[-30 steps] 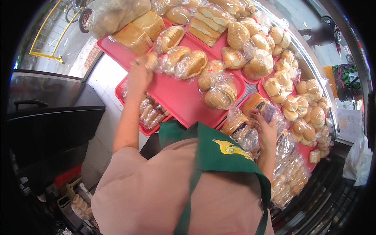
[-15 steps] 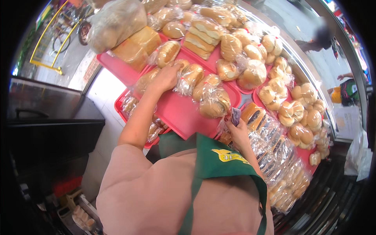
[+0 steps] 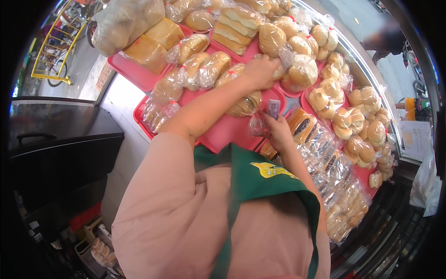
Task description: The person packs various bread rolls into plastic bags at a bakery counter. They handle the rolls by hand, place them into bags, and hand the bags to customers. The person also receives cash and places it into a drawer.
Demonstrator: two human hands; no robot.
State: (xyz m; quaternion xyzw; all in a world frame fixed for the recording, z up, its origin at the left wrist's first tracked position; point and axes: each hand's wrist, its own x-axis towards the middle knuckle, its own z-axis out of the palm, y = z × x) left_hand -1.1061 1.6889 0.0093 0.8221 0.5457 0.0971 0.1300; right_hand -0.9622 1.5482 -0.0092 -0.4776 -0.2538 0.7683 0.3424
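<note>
My left hand reaches across the tray with curled fingers, closed over a plastic-wrapped bun that it mostly hides. A purplish folded banknote stands up from my right hand, pinched in its fingers. Beside those fingers is a crumpled clear plastic bag; whether the hand holds it too, I cannot tell. Under my left forearm, a wrapped roll lies on the pink tray. More wrapped rolls line the tray's far side.
Bagged bun clusters fill trays to the right, with dark-filled wrapped breads nearer me. Block loaves and a large bag sit at the far left. A glass edge borders the display; beyond it a person is on the street.
My left hand has gone from the rolls on the left to the bun farther right, its forearm now crossing the tray. My right hand still pinches the banknote, raised slightly.
</note>
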